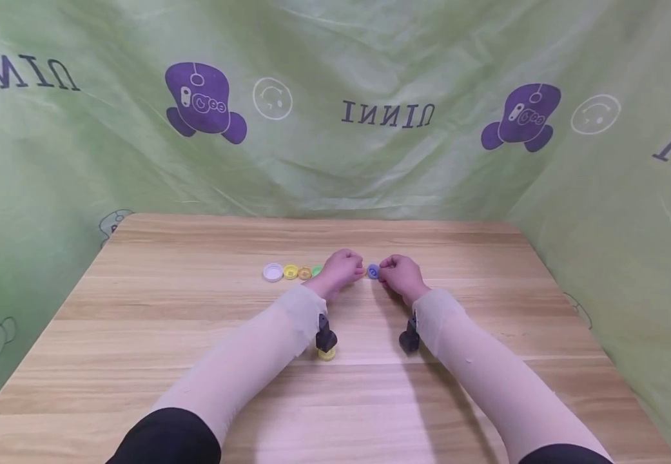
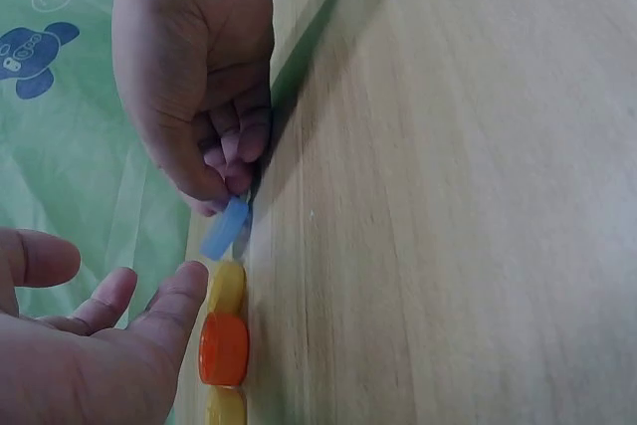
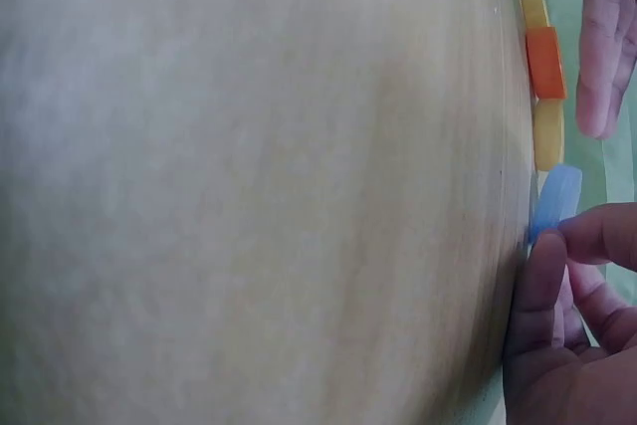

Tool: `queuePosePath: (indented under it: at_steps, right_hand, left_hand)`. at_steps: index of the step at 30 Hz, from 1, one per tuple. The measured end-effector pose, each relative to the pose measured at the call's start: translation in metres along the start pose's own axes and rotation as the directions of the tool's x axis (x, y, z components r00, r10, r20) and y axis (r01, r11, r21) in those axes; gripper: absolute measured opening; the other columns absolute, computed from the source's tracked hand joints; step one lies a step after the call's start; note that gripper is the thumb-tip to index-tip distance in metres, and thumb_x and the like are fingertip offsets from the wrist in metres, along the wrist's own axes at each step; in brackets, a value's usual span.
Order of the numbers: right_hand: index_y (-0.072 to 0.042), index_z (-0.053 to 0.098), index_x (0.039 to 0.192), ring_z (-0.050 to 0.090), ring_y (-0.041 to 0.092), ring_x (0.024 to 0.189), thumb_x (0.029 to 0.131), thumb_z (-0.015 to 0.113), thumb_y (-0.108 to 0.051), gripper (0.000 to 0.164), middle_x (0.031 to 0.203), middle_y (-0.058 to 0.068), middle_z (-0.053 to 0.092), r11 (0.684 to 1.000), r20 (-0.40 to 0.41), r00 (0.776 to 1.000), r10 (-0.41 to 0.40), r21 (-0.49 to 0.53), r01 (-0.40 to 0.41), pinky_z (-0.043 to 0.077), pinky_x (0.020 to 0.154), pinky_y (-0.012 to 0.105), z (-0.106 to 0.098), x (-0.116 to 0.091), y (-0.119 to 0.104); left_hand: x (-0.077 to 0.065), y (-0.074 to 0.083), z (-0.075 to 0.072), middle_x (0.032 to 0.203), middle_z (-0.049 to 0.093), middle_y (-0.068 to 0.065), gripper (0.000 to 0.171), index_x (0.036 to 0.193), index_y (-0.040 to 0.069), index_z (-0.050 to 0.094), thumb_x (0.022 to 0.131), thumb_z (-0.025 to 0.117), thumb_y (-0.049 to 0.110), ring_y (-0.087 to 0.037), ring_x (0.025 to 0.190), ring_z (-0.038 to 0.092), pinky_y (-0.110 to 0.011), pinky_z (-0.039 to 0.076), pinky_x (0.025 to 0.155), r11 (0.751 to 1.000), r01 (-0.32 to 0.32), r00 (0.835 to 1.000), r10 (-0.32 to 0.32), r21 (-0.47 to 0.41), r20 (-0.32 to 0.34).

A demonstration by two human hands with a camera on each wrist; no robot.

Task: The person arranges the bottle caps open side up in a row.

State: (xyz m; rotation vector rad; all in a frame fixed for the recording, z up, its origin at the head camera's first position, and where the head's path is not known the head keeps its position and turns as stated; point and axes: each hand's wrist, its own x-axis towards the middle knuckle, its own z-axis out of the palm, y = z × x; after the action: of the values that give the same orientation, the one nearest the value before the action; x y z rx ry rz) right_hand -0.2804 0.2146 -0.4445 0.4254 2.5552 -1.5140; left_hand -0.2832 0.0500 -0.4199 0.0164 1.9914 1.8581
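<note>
My right hand [image 1: 405, 277] pinches a blue round cap [image 1: 372, 271] between thumb and fingertips. In the left wrist view this blue cap [image 2: 227, 229] is tilted, at the end of a row of caps. Beside the row is my left hand [image 2: 95, 370], fingers loosely extended and holding nothing. Its fingertip is close to a yellow cap [image 2: 227, 288], the nearest to the blue one; whether they touch I cannot tell. After that come an orange cap [image 2: 224, 348] and another yellow cap [image 2: 227, 407]. In the head view my left hand [image 1: 341, 267] hides the middle of the row.
Leftward the row shows a green cap [image 1: 316, 270], an amber cap [image 1: 304, 273], a yellow cap [image 1: 291, 272] and a larger white cap [image 1: 272, 272]. Another yellow cap [image 1: 327, 354] lies nearer me, partly behind the left wrist camera [image 1: 326, 335]. A green curtain [image 1: 312, 174] hangs behind the wooden table [image 1: 167, 322].
</note>
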Motion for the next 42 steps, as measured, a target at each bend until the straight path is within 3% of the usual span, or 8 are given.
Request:
queuePosePath:
  at_steps: [7,16,23,28,36,42]
  right_hand:
    - [0.003,0.064,0.108,0.058,0.012,0.069,0.091,0.063,0.001,0.017,0.093,0.013,0.066,1.000,-0.038,0.999,-0.004,-0.006,0.004,0.050,0.059,0.019,0.000,-0.002,0.000]
    - [0.003,0.063,0.113,0.061,0.013,0.073,0.095,0.061,-0.002,0.019,0.097,0.014,0.067,1.000,-0.028,0.999,-0.016,0.006,0.016,0.052,0.063,0.019,0.000,0.001,-0.001]
    - [0.002,0.062,0.117,0.061,0.016,0.080,0.099,0.059,-0.006,0.020,0.102,0.014,0.065,1.000,-0.006,1.000,-0.001,0.022,0.001,0.053,0.065,0.021,-0.003,-0.003,0.002]
    - [0.003,0.062,0.116,0.061,0.015,0.078,0.101,0.055,-0.009,0.019,0.097,0.013,0.066,0.998,0.003,1.000,-0.008,0.055,0.008,0.054,0.065,0.021,-0.005,-0.006,0.005]
    - [0.008,0.059,0.118,0.062,0.016,0.075,0.099,0.056,0.001,0.021,0.094,0.015,0.065,0.988,0.116,0.992,-0.046,0.150,0.028,0.058,0.067,0.024,0.001,-0.021,0.003]
    - [0.010,0.059,0.119,0.065,0.018,0.079,0.097,0.057,0.004,0.023,0.094,0.017,0.066,0.989,0.254,0.961,-0.109,0.128,0.078,0.060,0.072,0.028,0.012,-0.040,0.000]
  left_hand:
    - [0.000,-0.002,-0.004,0.131,0.057,-0.028,0.032,0.133,-0.012,0.052,0.108,0.046,0.007,-0.035,0.124,0.060,-0.040,0.050,0.106,1.000,0.014,1.000,-0.014,-0.023,0.005]
    - [-0.003,-0.006,-0.012,0.128,0.060,-0.027,0.031,0.130,-0.012,0.054,0.107,0.047,0.008,-0.036,0.122,0.061,-0.040,0.051,0.104,1.000,0.012,1.000,-0.012,-0.008,-0.005]
    - [-0.018,-0.009,-0.028,0.130,0.061,-0.026,0.031,0.130,-0.009,0.055,0.107,0.051,0.011,-0.037,0.123,0.061,-0.042,0.051,0.105,0.998,-0.017,0.999,0.015,0.062,0.030]
    - [-0.036,-0.015,-0.048,0.130,0.060,-0.025,0.033,0.133,-0.010,0.053,0.104,0.054,0.007,-0.037,0.120,0.062,-0.043,0.052,0.103,0.990,-0.052,0.996,0.042,0.134,0.079]
    - [-0.060,-0.030,-0.074,0.115,0.063,-0.021,0.031,0.127,-0.012,0.055,0.098,0.058,0.002,-0.033,0.104,0.066,-0.041,0.056,0.096,0.959,-0.084,0.992,0.055,0.271,0.112]
    - [-0.072,-0.032,-0.080,0.105,0.063,-0.016,0.032,0.124,-0.010,0.057,0.094,0.062,0.000,-0.028,0.095,0.065,-0.038,0.057,0.090,0.950,-0.075,0.990,0.034,0.304,0.137]
